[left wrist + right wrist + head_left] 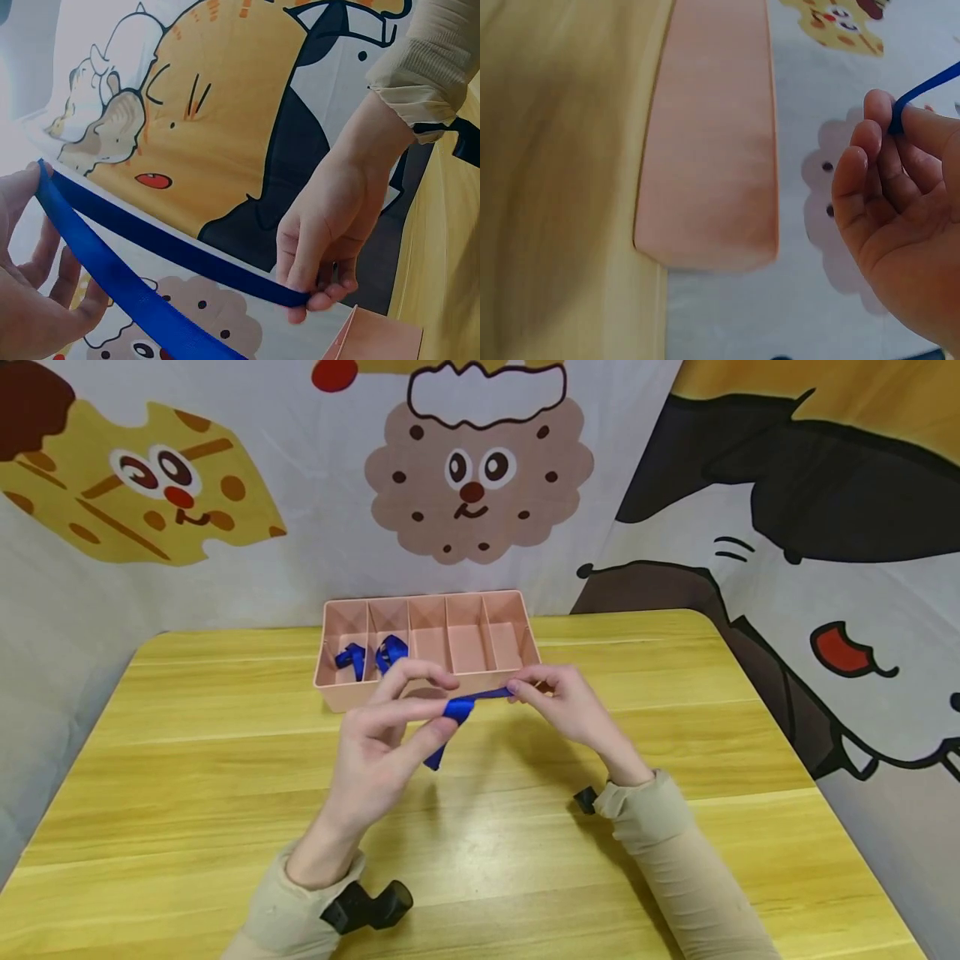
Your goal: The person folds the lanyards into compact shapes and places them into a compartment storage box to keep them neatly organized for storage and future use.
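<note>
A blue ribbon is held up above the table between both hands. My left hand pinches it between thumb and fingertips, where it folds over and a loose tail hangs down. At its other end, the thumb and fingers of my right hand pinch the ribbon tip. In the left wrist view the ribbon runs taut from hand to hand, with a second length slanting downward. The right wrist view shows the ribbon end between the right thumb and forefinger.
Behind the hands stands a pink box with several compartments. Its two leftmost compartments hold blue ribbon pieces, one on the far left and another beside it. The wooden table meets a cartoon-printed cloth at the back.
</note>
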A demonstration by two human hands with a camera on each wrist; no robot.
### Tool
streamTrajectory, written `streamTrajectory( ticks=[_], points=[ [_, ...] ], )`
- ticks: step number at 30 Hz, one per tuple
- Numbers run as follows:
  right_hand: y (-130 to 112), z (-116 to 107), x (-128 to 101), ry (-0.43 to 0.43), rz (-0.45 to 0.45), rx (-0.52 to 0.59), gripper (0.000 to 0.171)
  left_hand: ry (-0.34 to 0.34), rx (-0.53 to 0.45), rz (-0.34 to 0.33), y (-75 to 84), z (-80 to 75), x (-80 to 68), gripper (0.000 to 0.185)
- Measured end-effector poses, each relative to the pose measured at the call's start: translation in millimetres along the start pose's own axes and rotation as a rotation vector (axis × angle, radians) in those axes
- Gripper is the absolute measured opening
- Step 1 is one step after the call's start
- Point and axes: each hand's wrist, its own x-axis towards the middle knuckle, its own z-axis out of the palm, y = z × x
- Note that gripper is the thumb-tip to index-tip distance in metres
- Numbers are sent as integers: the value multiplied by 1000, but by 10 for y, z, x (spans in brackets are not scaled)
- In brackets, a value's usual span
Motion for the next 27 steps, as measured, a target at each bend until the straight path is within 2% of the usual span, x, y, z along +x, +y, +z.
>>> streamTrajectory(
  ticks=[6, 10, 14, 23, 27],
  points=[
    [-69, 224, -5, -91, -27, 25, 18, 28, 10, -33, 15, -23, 5, 42],
    [-92, 371, -25, -158, -45, 59, 18, 58, -22, -6, -4, -33, 6, 36],
    [-130, 503, -51, -219, -59, 94, 19, 59, -59, 14, -27, -30, -1, 35],
    [-158, 724, -98, -277, -86, 121, 17, 71, -55, 42, -76, -35, 17, 26],
    [-174, 764, -120, -297, -84, 141, 18, 76, -61, 50, -85, -41, 19, 27]
  ],
)
